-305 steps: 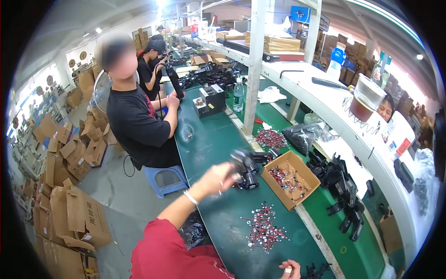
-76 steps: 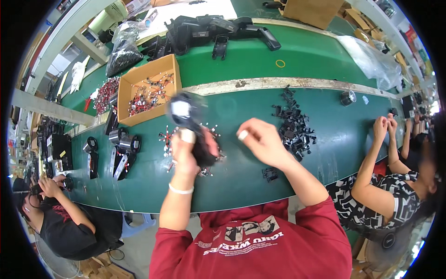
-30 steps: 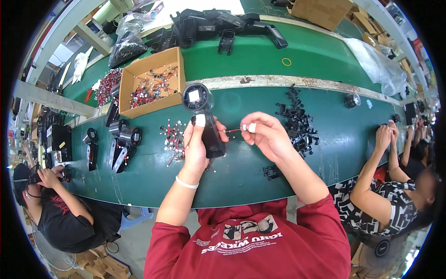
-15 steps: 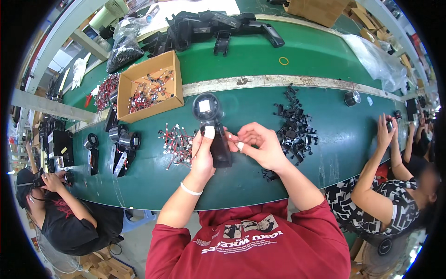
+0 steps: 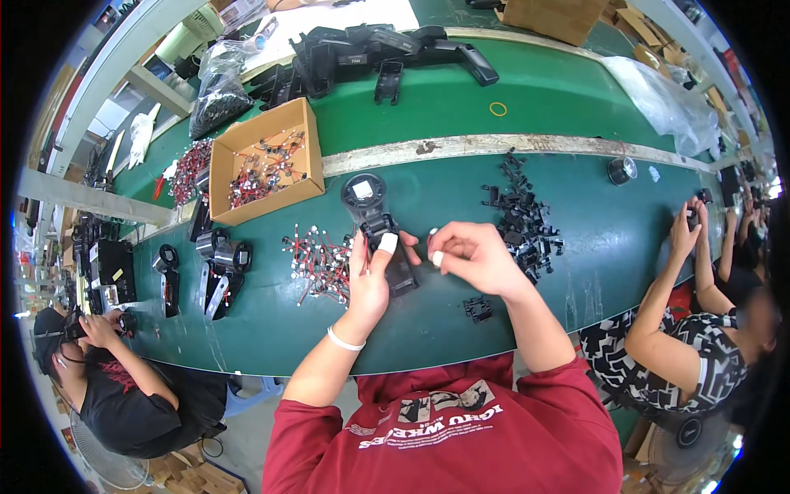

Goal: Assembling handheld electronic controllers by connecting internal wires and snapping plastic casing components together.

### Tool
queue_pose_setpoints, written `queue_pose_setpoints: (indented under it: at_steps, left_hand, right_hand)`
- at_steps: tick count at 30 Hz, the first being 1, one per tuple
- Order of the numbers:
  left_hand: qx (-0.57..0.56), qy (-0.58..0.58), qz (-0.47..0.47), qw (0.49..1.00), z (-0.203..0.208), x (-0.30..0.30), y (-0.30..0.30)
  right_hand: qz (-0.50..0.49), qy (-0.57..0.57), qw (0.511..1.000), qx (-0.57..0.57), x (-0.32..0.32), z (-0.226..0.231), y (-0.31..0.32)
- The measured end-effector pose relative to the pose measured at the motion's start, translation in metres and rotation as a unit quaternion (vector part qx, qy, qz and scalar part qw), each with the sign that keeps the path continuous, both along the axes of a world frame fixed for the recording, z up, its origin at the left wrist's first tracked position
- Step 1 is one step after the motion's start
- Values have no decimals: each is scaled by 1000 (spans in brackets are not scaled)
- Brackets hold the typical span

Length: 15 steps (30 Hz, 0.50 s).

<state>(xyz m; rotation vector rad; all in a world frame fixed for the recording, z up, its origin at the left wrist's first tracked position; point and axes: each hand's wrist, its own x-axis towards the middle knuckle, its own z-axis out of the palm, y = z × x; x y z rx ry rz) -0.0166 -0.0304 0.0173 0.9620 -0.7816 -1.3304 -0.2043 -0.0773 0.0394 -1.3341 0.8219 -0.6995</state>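
My left hand [image 5: 372, 284] is wrapped round a black plastic housing [image 5: 402, 276] with a round drum-shaped head [image 5: 362, 194] tipped away from me. Its thumb, capped in white, presses at the neck, where a bit of red wire shows. Just right of the housing, my right hand [image 5: 476, 257] has thumb and fingers pinched together, with white covers on the tips. A small reddish sliver like wire shows between them, too small to name. Left of my left hand lies a pile of red-and-black wires with white connectors [image 5: 321, 262].
Small black brackets [image 5: 527, 222] lie heaped right of my hands, with a few nearer [image 5: 477, 309]. A cardboard box [image 5: 276, 202] of wired parts stands back left. Similar black units [image 5: 218, 288] lie left. Black shells [image 5: 387, 53] fill the far bench. People work on both sides.
The housing's lower end has swung right and its neck now faces up more openly. My right hand has drawn slightly right, away from it, still pinching.
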Motion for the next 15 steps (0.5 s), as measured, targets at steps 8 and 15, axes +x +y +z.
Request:
queue_pose_setpoints:
  at_steps: [8,15]
  left_hand:
    - [50,4,-46,998,-4,0,7]
    - [24,-129,-11,991,-12,-7,13]
  right_hand:
    - [-115,-104,969,-194,23,0,17]
    - [-145,114,830,-527,33,-1,20]
